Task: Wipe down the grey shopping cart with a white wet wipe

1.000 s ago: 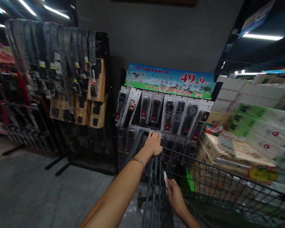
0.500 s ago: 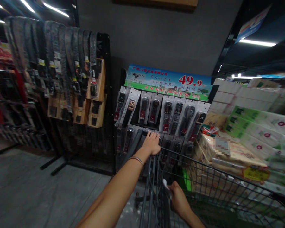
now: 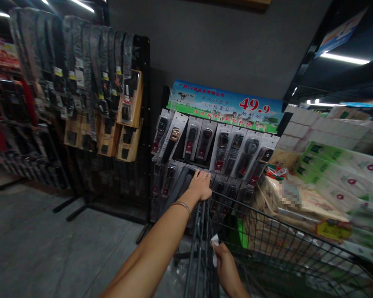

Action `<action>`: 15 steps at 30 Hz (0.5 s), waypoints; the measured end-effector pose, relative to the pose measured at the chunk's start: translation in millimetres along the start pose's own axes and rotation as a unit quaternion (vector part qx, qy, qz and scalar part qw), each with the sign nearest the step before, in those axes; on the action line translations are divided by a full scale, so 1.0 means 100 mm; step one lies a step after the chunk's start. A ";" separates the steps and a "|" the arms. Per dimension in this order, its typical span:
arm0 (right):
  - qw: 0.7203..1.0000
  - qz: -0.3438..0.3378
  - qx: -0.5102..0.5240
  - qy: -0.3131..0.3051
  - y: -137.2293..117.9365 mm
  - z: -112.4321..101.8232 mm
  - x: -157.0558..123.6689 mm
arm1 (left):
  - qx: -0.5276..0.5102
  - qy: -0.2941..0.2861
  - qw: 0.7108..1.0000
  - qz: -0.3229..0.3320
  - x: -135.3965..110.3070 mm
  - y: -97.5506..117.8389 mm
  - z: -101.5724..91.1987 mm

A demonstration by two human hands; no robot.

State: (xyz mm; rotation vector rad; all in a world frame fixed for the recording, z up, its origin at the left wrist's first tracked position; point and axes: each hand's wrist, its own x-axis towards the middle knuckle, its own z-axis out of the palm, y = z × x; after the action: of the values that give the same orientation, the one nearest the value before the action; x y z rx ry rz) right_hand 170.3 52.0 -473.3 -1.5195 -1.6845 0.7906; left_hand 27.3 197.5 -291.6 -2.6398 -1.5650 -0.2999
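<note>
My left hand [image 3: 201, 185], with a thin bracelet at the wrist, is closed over the far end of the dark handle [image 3: 179, 184] of a wire shopping cart [image 3: 282, 218]. Its fingertips are partly visible at the bar. Lower down, beside the wire mesh, my right hand [image 3: 227, 267] pinches a small white piece that looks like paper [image 3: 215, 240]. Blur hides what is on it. Beyond the handle, packaged belts [image 3: 222, 151] hang in rows on a display under a sign [image 3: 224, 105] reading 49.9.
A tall rack of plastic-wrapped belts [image 3: 87, 66] stands at the left, its feet [image 3: 77, 212] jutting onto the grey floor [image 3: 49, 248]. Right of the display are beige packages [image 3: 276, 198] and stacked green-and-white packs [image 3: 338, 165]. A dark wall [image 3: 217, 45] rises behind.
The view has shifted slightly, so the racks sit a little further right. My left hand stays on the handle. The right hand has moved slightly left and down with the white piece.
</note>
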 end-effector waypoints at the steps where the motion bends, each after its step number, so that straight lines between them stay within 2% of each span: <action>1: 1.000 0.002 0.009 -0.008 0.00 -0.02 0.00 | 0.000 0.002 1.000 0.000 0.00 0.00 0.00; 6: 1.000 0.012 0.016 -0.004 -0.03 -0.05 0.05 | 0.004 0.008 1.000 0.001 -0.01 -0.01 0.01; 10: 0.999 0.021 -0.030 0.008 0.02 -0.12 0.07 | 0.002 0.012 1.000 0.000 0.00 -0.01 0.02; 15: 0.994 0.019 -0.073 0.083 -0.01 -0.29 0.10 | 0.008 0.001 1.000 0.000 0.01 -0.02 0.03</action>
State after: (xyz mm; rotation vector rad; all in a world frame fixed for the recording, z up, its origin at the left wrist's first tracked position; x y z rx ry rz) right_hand 193.5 60.9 -455.2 -1.6735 -1.6234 0.5520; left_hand 26.9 199.8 -293.8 -2.6265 -1.5597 -0.2891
